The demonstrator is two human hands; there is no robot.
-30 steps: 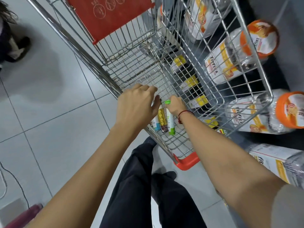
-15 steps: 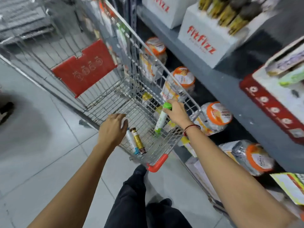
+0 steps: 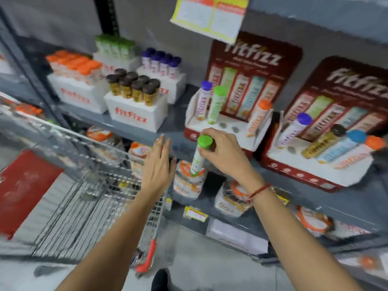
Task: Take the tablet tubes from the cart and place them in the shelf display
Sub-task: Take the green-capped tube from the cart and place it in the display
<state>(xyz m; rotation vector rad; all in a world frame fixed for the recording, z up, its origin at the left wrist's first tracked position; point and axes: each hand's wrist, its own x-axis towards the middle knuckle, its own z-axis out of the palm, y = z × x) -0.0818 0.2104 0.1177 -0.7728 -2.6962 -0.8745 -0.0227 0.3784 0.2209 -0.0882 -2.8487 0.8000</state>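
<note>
My right hand (image 3: 225, 153) grips a white tablet tube with a green cap (image 3: 199, 157) near its top, holding it upright just in front of the shelf edge. Right behind it stands a red and white shelf display (image 3: 227, 122) with a purple-capped, a green-capped and an orange-capped tube in it and empty holes between them. My left hand (image 3: 157, 166) hovers with fingers spread and nothing in it, over the far rim of the wire cart (image 3: 84, 198). The cart's floor is blurred and I cannot make out tubes in it.
A second display (image 3: 319, 164) with several tubes stands to the right. White boxes (image 3: 134, 114) of capped tubes sit on the shelf at left. Jars with orange lids (image 3: 233, 198) fill the lower shelf. A yellow paper sign (image 3: 210, 15) hangs above.
My right hand has lifted the green-capped tube out of the cart up to the shelf display. My left hand has come off the cart and risen, empty. The view swung up to the shelf.
</note>
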